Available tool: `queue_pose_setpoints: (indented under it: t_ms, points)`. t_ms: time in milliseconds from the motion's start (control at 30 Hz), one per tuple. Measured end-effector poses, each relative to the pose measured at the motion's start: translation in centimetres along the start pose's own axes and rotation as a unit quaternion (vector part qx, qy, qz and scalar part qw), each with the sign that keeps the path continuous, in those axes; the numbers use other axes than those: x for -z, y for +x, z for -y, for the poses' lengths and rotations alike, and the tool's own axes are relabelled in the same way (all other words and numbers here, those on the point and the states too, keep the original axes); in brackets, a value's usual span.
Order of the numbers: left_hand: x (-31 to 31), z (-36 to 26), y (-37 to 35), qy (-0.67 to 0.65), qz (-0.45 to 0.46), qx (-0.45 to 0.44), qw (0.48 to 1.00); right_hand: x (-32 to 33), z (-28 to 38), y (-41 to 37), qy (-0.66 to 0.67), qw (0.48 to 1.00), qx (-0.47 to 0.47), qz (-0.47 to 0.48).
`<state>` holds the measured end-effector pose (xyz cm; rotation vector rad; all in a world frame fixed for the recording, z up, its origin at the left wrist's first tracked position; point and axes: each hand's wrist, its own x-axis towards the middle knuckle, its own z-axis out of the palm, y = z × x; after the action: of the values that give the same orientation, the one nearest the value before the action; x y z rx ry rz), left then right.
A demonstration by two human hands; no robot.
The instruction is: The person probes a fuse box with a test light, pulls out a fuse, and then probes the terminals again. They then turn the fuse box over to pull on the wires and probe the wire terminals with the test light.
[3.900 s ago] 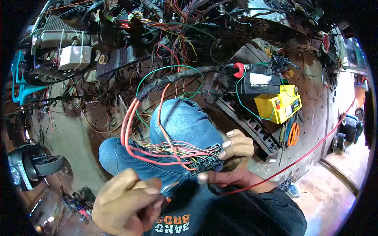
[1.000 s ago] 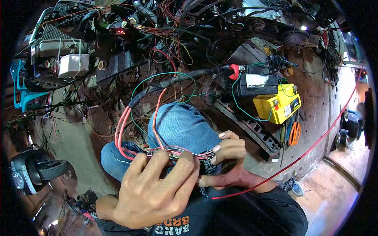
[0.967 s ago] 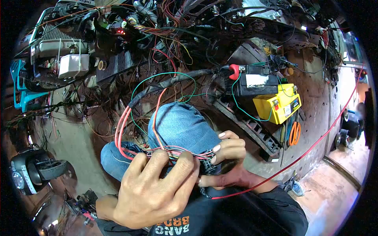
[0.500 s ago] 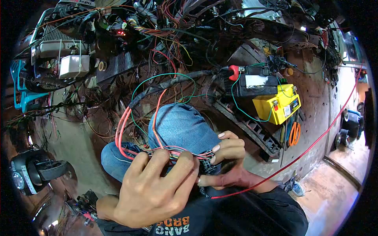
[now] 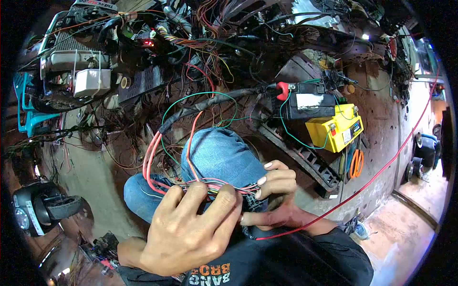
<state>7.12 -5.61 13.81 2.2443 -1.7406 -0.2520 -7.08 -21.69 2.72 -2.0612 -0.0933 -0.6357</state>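
My left hand (image 5: 191, 231) is closed round a bundle of thin coloured wires (image 5: 210, 182), back of the hand towards me. At the wires' right end, my right hand (image 5: 279, 198) pinches a black multi-pin connector (image 5: 254, 202) between thumb and fingers. Thick red cables (image 5: 149, 162) loop into the bundle from a black-wrapped harness (image 5: 195, 108). A long red wire (image 5: 358, 193) runs from near the connector up to the far right. My fingers hide part of the connector and the wires, which sit just in front of my jeans-clad knee (image 5: 217, 152).
Black battery (image 5: 312, 102) and yellow battery (image 5: 336, 131) stand right of centre, with a green wire attached. Orange-handled pliers (image 5: 356, 163) lie beside them, near a black slotted rail (image 5: 298, 157). Tangled wiring and vehicle parts fill the back. A white reservoir (image 5: 92, 82) is at upper left.
Both hands keep their grip on the wires and connector, with hardly any movement. The view has shifted very slightly.
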Motion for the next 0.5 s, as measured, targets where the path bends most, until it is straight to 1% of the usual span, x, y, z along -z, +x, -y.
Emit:
queue_pose_setpoints:
  t_ms: [67, 167, 333, 500]
  points:
    - [-0.03, -0.01, 0.04, 0.002, 0.009, -0.002, 1.000, -0.15, 0.02, -0.01, 0.004, 1.000, -0.005, -0.007]
    - [-0.03, 0.09, 0.00, -0.004, -0.001, 0.001, 1.000, -0.15, 0.11, -0.05, -0.005, 1.000, 0.004, -0.011]
    - [0.07, 0.08, 0.00, -0.002, 0.003, 0.001, 1.000, 0.12, 0.17, 0.20, -0.023, 1.000, 0.016, 0.001]
    - [-0.18, 0.06, -0.08, 0.003, 0.000, -0.002, 1.000, -0.14, 0.19, 0.05, -0.007, 1.000, 0.003, -0.008]
